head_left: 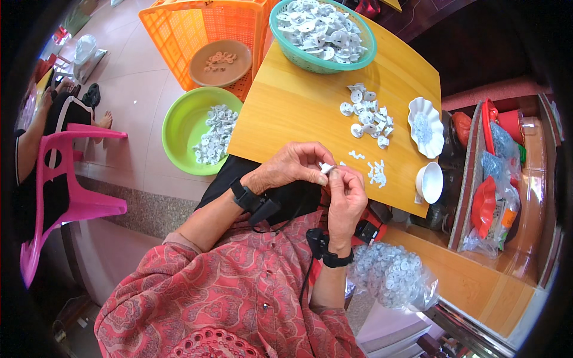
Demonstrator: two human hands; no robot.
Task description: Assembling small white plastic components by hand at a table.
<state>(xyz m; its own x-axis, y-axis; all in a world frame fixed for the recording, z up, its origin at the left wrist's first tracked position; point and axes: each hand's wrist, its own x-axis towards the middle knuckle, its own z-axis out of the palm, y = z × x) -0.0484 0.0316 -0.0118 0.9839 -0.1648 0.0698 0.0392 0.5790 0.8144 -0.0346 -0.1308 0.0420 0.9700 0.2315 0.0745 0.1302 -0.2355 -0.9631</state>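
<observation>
My left hand [287,167] and my right hand [347,200] meet at the near edge of a small yellow wooden table [298,107]. Both pinch one small white plastic piece [326,168] between fingertips. A loose heap of white round plastic parts [367,115] lies on the table beyond my hands. A few tiny white bits [376,173] lie just right of my fingers. A black band sits on each wrist.
A teal basket [323,33] full of white parts stands at the table's far end. On the floor are a green bowl [179,128] with parts and an orange crate [197,30] holding a brown dish. White dishes [427,128], a clear bag [391,277], a pink chair [65,197] and a seated person [36,131] surround me.
</observation>
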